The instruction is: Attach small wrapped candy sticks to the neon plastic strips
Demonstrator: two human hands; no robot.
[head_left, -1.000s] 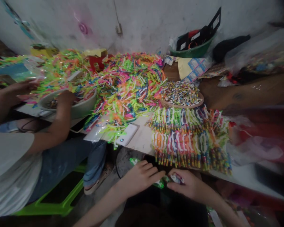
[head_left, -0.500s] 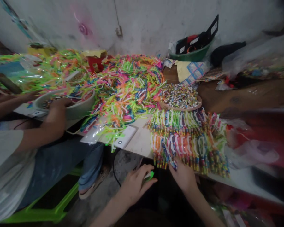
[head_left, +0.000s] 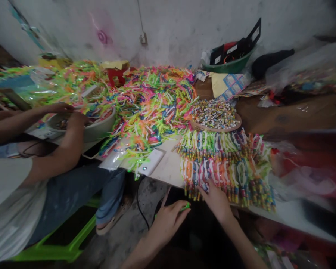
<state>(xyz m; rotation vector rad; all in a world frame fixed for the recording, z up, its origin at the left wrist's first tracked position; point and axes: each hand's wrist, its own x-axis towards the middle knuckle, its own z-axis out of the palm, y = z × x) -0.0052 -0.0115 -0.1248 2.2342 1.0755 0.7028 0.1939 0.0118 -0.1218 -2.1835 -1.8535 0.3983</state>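
My left hand (head_left: 169, 220) is closed in a pinch just off the table's front edge. Between its fingertips pokes a bright green strip (head_left: 187, 206), mostly covered by the fingers. My right hand (head_left: 217, 203) reaches over the edge, its fingers closed on a small blue-and-white patterned stick (head_left: 204, 186) at the front row. About it lie rows of slender patterned sticks (head_left: 235, 192) with coloured and white strips (head_left: 224, 171), side by side. Behind these rows stands a shallow pinkish bowl (head_left: 232, 129) heaped with small patterned tubes.
A large pile of coloured strips (head_left: 156, 97) covers the table's middle. A white phone-sized device (head_left: 151, 162) lies near the edge. To the left, a co-worker's hands (head_left: 77, 118) are in a white basin (head_left: 108, 125). A green basin (head_left: 235, 65) stands behind; plastic bags (head_left: 305, 179) lie right.
My right hand has lowered the blue patterned stick to the front row, where its strip blends in with the others. My left hand has shifted slightly right and down, keeping the green strip.
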